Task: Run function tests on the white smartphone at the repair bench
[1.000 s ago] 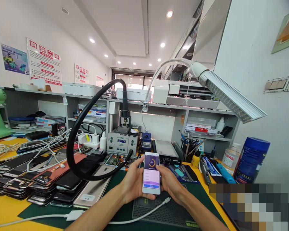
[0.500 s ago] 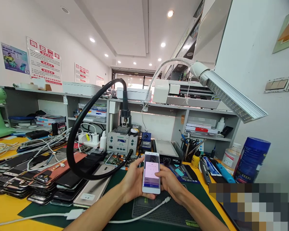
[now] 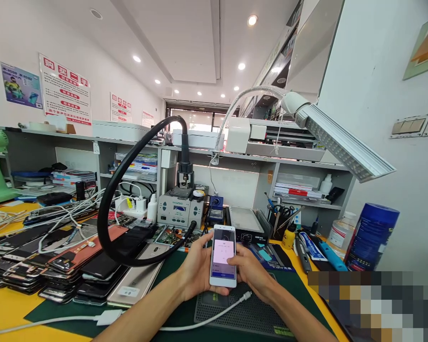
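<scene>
A white smartphone (image 3: 221, 249) is held upright above the work mat, its lit screen facing me with a pale pop-up box. My left hand (image 3: 195, 270) is wrapped around its left side and lower back, thumb along the edge. At the right edge, my right hand (image 3: 252, 270) grips the phone too, its thumb lying over the screen near the lower right of the box. The fingers behind the phone are hidden. Below the hands, a white charging cable (image 3: 214, 321) crosses the dark mat (image 3: 242, 316), its plug lying loose.
Stacked phones and phone parts (image 3: 67, 259) fill the left side. A thick black hose (image 3: 109, 213) arches over them from a hot-air station (image 3: 179, 209). A lamp (image 3: 345, 142) overhangs the right, above a glue bottle (image 3: 288, 236) and a blue canister (image 3: 372, 237).
My right thumb has moved slightly down and left on the screen. The phone and both hands are otherwise nearly still.
</scene>
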Tool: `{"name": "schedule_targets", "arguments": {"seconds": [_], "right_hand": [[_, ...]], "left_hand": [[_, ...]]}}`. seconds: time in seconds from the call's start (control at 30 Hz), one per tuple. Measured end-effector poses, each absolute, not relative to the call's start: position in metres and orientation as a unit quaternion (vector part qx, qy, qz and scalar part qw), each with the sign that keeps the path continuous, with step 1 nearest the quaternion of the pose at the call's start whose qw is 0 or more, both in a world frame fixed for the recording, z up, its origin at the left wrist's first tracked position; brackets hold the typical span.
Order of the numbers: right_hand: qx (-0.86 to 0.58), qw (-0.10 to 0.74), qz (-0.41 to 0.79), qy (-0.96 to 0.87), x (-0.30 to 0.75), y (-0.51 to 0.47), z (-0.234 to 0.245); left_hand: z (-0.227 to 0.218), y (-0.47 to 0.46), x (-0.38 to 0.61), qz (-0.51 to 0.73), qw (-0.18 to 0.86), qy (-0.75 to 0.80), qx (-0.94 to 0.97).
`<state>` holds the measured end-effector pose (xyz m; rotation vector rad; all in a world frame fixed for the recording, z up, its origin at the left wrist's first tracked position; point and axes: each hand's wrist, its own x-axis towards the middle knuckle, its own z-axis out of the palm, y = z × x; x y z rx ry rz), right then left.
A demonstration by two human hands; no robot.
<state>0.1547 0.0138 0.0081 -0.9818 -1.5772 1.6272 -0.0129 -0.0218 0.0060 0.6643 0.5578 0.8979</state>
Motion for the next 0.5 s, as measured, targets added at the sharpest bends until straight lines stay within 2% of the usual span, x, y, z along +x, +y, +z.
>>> {"name": "schedule_targets", "arguments": {"seconds": [0.5], "right_hand": [[-0.365,0.326,0.64,-0.593,0.1565,0.0174,0.0031]], "left_hand": [[0.0075,-0.0229,-0.0127,0.418,0.809,0.263,0.319]]}}
